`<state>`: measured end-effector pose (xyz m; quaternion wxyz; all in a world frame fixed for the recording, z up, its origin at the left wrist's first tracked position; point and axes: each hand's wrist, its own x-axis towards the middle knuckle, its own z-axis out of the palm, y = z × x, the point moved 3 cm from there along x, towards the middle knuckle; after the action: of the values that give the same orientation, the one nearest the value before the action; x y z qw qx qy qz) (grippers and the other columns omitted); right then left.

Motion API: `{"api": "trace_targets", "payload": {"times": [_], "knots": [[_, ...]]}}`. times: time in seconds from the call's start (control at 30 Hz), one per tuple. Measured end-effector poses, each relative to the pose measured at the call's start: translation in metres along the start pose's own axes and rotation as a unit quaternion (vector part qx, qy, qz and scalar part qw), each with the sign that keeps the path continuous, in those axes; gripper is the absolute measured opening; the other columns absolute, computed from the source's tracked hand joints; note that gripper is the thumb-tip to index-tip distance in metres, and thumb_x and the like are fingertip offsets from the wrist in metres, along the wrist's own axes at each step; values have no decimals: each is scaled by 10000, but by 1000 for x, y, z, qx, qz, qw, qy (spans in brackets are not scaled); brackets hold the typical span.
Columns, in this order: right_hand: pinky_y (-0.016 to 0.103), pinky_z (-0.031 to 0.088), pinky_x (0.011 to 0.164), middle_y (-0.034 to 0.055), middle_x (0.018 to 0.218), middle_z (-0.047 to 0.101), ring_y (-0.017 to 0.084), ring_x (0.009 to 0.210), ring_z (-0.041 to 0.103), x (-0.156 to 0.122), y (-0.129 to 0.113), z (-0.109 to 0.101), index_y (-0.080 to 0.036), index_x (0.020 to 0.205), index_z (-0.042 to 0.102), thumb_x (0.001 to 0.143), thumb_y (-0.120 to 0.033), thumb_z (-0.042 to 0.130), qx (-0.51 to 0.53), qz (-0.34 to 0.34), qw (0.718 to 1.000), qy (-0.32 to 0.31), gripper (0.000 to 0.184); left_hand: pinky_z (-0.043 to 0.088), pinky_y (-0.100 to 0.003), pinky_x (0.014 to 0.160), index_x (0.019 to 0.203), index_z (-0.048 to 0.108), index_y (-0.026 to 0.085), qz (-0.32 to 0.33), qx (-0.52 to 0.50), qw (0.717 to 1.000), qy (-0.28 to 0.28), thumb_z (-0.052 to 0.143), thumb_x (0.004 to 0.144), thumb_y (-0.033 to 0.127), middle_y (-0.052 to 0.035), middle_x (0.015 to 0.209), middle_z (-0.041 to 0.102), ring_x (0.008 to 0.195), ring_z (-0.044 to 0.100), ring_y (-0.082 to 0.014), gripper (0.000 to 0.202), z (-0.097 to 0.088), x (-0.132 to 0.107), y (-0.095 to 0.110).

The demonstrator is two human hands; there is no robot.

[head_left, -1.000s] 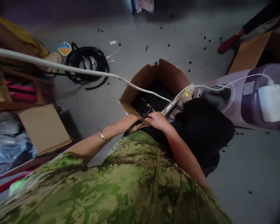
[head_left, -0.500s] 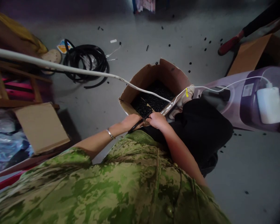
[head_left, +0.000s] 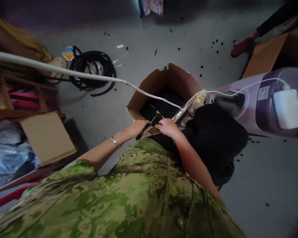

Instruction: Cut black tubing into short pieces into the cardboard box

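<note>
The scissors [head_left: 142, 131] are at the near edge of the open cardboard box [head_left: 183, 76], with their slim, pale metal blades reaching over the opening. Their handles are black and rounded, on the side of the box toward the wearer's body, and partly covered by fingers. How far the blades are parted is too small to tell.

The left hand [head_left: 137, 127], just outside the box's near left edge, is closed around the scissor handles. The right hand [head_left: 167, 127] is at the box's near right edge, its fingers bent; whether anything is pinched in them cannot be told.

The box is plain brown inside, with an uneven, worn rim, and a heap of small, glossy black pieces [head_left: 164, 100] covers its bottom. A tan scrap [head_left: 160, 114] shows above the heap near the box's front edge. A white cable [head_left: 89, 75] crosses above the box from the left.

Well left of the box, a coil of black hose [head_left: 111, 71] lies on the floor. To the right of the box is a purple plastic casing [head_left: 264, 99], and beyond the box more black bits dot the floor.
</note>
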<state>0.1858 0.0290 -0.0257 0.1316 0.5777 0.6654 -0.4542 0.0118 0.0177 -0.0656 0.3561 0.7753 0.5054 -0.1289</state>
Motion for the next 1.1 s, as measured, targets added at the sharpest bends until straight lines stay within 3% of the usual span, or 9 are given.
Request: {"api": "trace_targets", "payload": {"times": [0.2,0.3,0.47,0.57,0.7,0.9,1.1], "knots": [[246,417,649,77,856,751,179,811,667,-8,7,-8,-184,834,739,973,-396,561,70,-2,995,77,310,508,-269,730,987,677,172,75,-148,986,17,491,944,481,-75,857,746,816,698,-214,363,-16,-9,5],[240,399,612,54,758,724,165,724,647,-14,7,-11,-183,763,697,959,-388,575,112,-14,990,86,309,528,-294,784,1095,676,157,64,-239,968,36,506,938,531,-73,906,761,856,701,-217,440,-28,-14,12],[222,379,526,-19,597,632,113,508,563,-24,2,-12,-175,739,655,939,-323,585,239,-55,969,39,258,570,-325,736,1196,648,110,17,-409,911,49,571,895,607,-79,875,759,772,703,-214,586,-39,-15,24],[207,377,487,-46,595,621,88,445,527,-29,-1,-11,-170,793,674,917,-257,602,299,-78,951,7,168,573,-315,701,1162,663,108,7,-450,892,52,618,865,608,-68,846,749,733,701,-205,583,-44,-14,29],[196,394,478,-46,591,625,77,436,533,-30,-3,-7,-166,727,662,890,-259,660,314,-89,945,-21,187,533,-257,591,1056,683,121,-1,-468,882,50,702,803,588,-26,714,703,626,659,-170,532,-47,-15,36],[201,414,486,-36,573,630,86,448,559,-37,-3,-9,-180,623,584,902,-285,663,322,-68,944,-35,308,496,-233,517,1016,670,122,-44,-562,825,35,795,727,459,2,610,643,536,610,-143,462,-45,-16,40],[187,422,514,-41,556,635,84,465,586,-51,-4,-11,-183,681,602,947,-195,526,326,-69,939,-79,277,507,-244,540,1008,667,120,-59,-568,819,52,799,720,392,-5,650,655,557,614,-142,418,-42,-17,40]]}}
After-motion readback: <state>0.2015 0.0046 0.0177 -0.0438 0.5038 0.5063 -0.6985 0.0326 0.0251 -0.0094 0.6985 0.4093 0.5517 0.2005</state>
